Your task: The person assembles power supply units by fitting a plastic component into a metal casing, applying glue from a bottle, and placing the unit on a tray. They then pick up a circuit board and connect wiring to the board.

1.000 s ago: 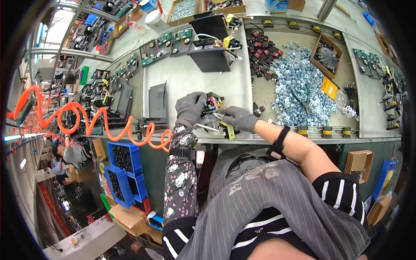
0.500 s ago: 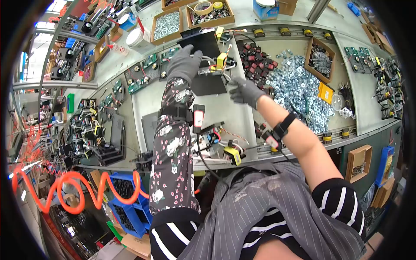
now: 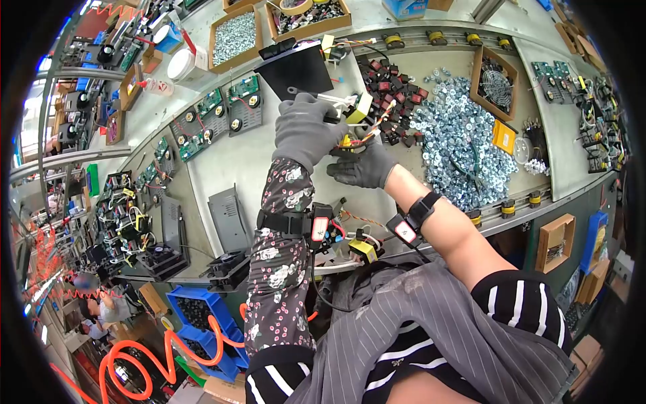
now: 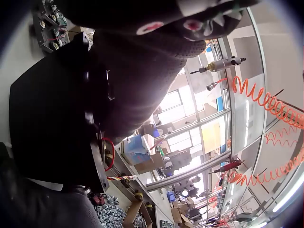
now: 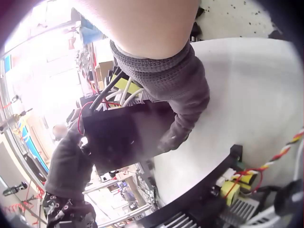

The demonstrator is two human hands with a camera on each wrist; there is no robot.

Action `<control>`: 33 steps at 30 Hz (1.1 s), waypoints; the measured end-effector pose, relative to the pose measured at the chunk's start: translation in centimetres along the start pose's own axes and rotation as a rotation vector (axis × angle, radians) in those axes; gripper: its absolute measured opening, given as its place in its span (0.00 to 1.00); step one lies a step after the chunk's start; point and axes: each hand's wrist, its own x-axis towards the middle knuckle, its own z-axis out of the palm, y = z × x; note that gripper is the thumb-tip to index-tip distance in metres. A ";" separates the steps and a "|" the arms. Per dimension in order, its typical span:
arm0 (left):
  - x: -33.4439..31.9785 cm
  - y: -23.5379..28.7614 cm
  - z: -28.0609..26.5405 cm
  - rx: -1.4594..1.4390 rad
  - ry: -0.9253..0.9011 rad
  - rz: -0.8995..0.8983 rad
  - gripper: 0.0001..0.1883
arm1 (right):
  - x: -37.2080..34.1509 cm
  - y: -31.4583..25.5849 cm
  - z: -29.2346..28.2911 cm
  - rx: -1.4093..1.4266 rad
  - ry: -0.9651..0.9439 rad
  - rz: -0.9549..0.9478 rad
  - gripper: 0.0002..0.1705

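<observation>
Both gloved hands hold a black panel unit [image 5: 128, 135] above the bench, with white cables and a yellow-wrapped transformer [image 3: 361, 108] attached. My left hand [image 3: 306, 131] grips its left side, the glove covering much of it from above. At the opposite side, my right hand [image 3: 367, 165] has its fingers curled at the panel's edge, as the right wrist view shows. Another black panel [image 3: 296, 73] stands behind the hands. Close to the bench's front edge, below the wrists, lies a second wired assembly with a yellow transformer [image 3: 363, 250].
A grey vented cover [image 3: 231, 219] lies to the left, with green circuit boards [image 3: 208, 104] farther back. On the right are dark red-black switches [image 3: 397, 94], a heap of metal washers [image 3: 464, 128] and a cardboard box [image 3: 494, 87]. An orange coiled hose [image 3: 128, 370] hangs at lower left.
Both hands left the wired assembly at the front edge and reached to the back panels. They took hold of one and brought it toward the body; the other stays behind.
</observation>
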 end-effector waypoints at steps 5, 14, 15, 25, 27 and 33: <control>-0.9 3.6 -1.6 0.163 -0.120 0.017 0.27 | 0.3 1.0 0.4 0.193 -0.165 -0.133 0.30; -6.5 4.5 -3.1 0.095 -0.196 0.089 0.12 | 2.9 -4.2 -3.9 -0.183 -0.204 -0.670 0.14; -6.4 4.3 -3.8 -0.094 -0.269 0.033 0.12 | 3.3 -5.9 -4.4 -0.280 -0.283 -0.747 0.14; -6.5 -7.8 -4.5 -1.004 -0.018 -0.475 0.19 | -3.2 -6.3 5.0 -0.950 -0.037 -1.195 0.28; -5.2 -5.5 -4.9 -1.180 0.159 -0.557 0.27 | -1.7 -5.8 4.9 -0.940 -0.106 -1.166 0.28; -2.6 -7.9 -0.1 -0.932 -0.069 -0.375 0.42 | 3.5 -4.6 4.2 -0.998 -0.211 -1.073 0.34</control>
